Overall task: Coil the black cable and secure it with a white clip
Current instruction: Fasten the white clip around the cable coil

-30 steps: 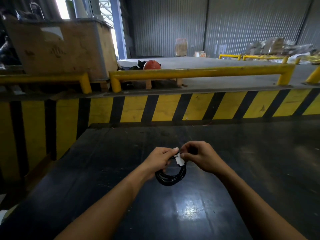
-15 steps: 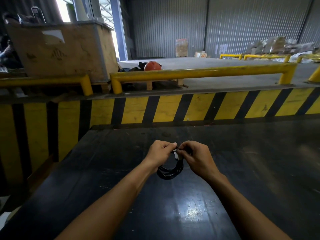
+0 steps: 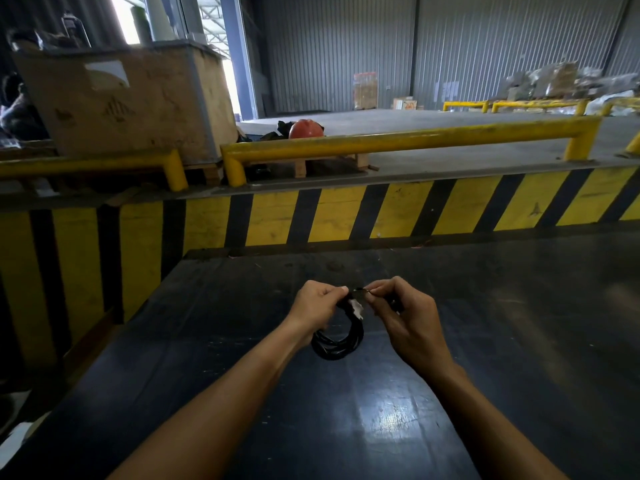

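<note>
The black cable (image 3: 337, 342) hangs as a small coil of several loops between my hands, above the dark table (image 3: 346, 427). A white clip (image 3: 356, 307) sits on the coil's top, where the loops are bunched. My left hand (image 3: 317, 306) grips the top of the coil beside the clip. My right hand (image 3: 403, 317) pinches a thin dark end of the cable just right of the clip with thumb and forefinger. The upper part of the coil is hidden by my fingers.
The table's far edge meets a yellow and black striped barrier (image 3: 381, 213). Yellow guard rails (image 3: 398, 142) run above it. A big worn crate (image 3: 124, 105) stands at the back left, and a red helmet (image 3: 306, 129) lies behind the rail.
My hands have drawn slightly apart, so the white clip shows again between them. The coil has turned and hangs lower and rounder than half a second ago.
</note>
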